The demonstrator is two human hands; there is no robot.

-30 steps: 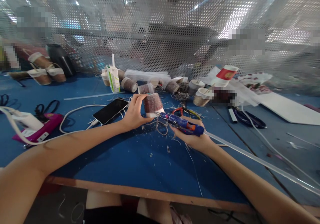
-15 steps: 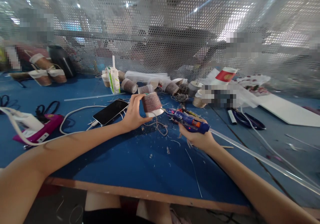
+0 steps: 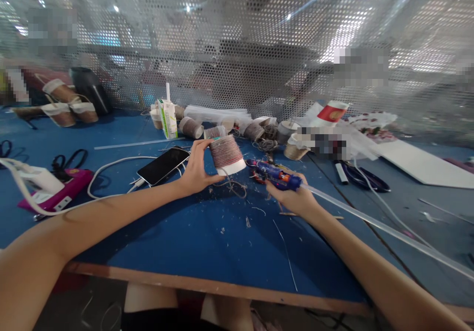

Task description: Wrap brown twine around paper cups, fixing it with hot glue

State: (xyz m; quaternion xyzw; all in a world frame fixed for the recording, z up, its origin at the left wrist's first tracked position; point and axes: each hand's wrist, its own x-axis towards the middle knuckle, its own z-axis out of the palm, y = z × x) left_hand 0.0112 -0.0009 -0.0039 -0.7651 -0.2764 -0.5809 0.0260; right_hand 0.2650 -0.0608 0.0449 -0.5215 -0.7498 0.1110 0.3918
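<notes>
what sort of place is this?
Likely a craft workshop: the right hand holds a glue gun, the left hand a string-wrapped cup, and more wrapped cups lie among scraps on the blue table.

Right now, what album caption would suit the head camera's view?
Left hand holds a cord-wrapped cup; right hand grips a blue glue gun over a blue table.

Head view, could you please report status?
Left hand: holding brown-twine-wrapped white cup. Right hand: gripping blue plastic glue gun, nozzle near cup. Loose greyish twine strand below cup.
</notes>
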